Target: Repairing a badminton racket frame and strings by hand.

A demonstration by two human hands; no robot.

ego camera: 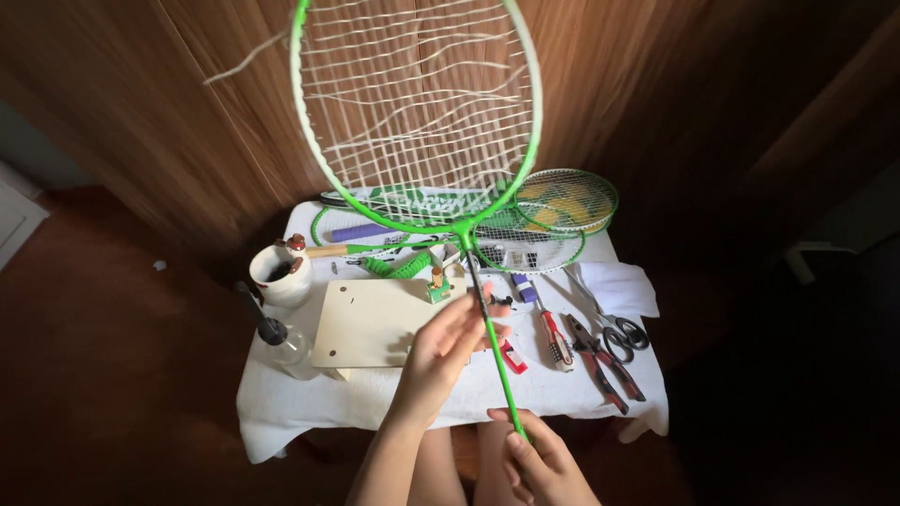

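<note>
A green racket (419, 122) is held up over the worktop (450, 389). The right hand (542, 464) is wrapped around the thin green stick (497, 351) near the bottom end. The left hand (445, 351) rests on the stick higher up, fingers mostly straight, thumb side against it. The racket's long line runs from the near hands up and a bit left to the round head, which points far away toward the wooden wall. Its strings are loose and broken. To hold it well, keep the bottom hand tight and the top hand gentle so the head does not wobble. Below lie more rackets (562, 201), pliers (605, 361), scissors (619, 328), a board (370, 323) and a cup (279, 274)
</note>
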